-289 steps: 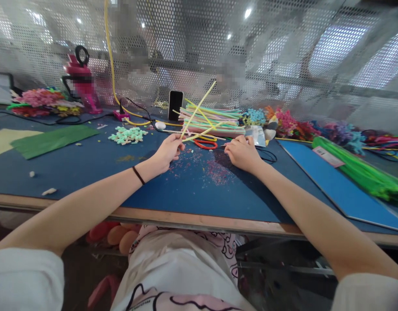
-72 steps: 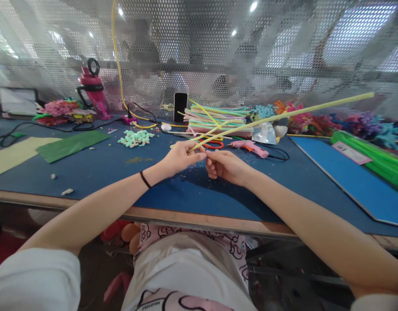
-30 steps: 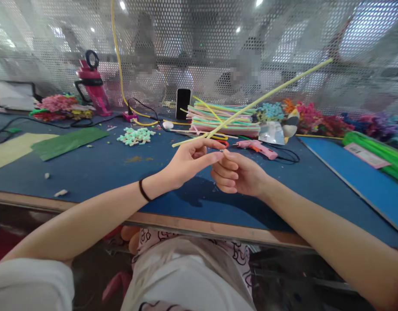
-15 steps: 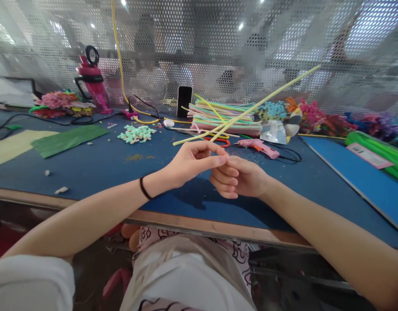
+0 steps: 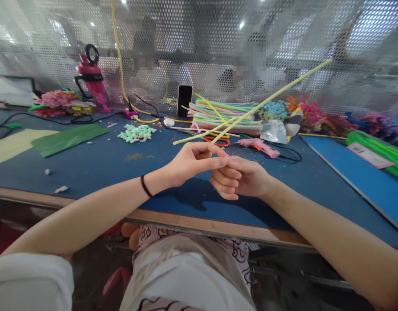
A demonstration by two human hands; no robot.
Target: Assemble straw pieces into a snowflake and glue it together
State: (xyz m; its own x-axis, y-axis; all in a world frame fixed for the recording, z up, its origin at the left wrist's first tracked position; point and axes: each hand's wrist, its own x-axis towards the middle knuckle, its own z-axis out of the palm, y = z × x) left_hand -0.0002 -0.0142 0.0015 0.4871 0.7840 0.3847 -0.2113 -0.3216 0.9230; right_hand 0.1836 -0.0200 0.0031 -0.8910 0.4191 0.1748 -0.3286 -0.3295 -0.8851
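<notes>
My left hand (image 5: 194,164) and my right hand (image 5: 244,175) meet fingertip to fingertip above the front of the blue table. Thumb and index finger of the left are pinched together at the right hand's fingertips, whose other fingers are curled in. A long pale yellow pipe cleaner (image 5: 273,101) rises from behind the left fingers toward the upper right; its lower end is hidden by the hands. Just beyond them, another yellow pipe cleaner (image 5: 192,138) crosses it. Behind lies a stack of pastel pipe cleaners (image 5: 224,114). Red-orange handled scissors (image 5: 223,141) lie partly under the yellow stems.
A pink glue gun (image 5: 260,147) with a black cord lies right of the scissors. Mint-coloured small pieces (image 5: 136,134) are heaped at left, near green sheets (image 5: 69,140). A phone (image 5: 185,101) and a pink bottle (image 5: 95,82) stand at the back. At right lies a blue board (image 5: 354,172).
The long yellow pipe cleaner's far end has shifted up and to the right. Both hands have stayed nearly in place, fingertips still together.
</notes>
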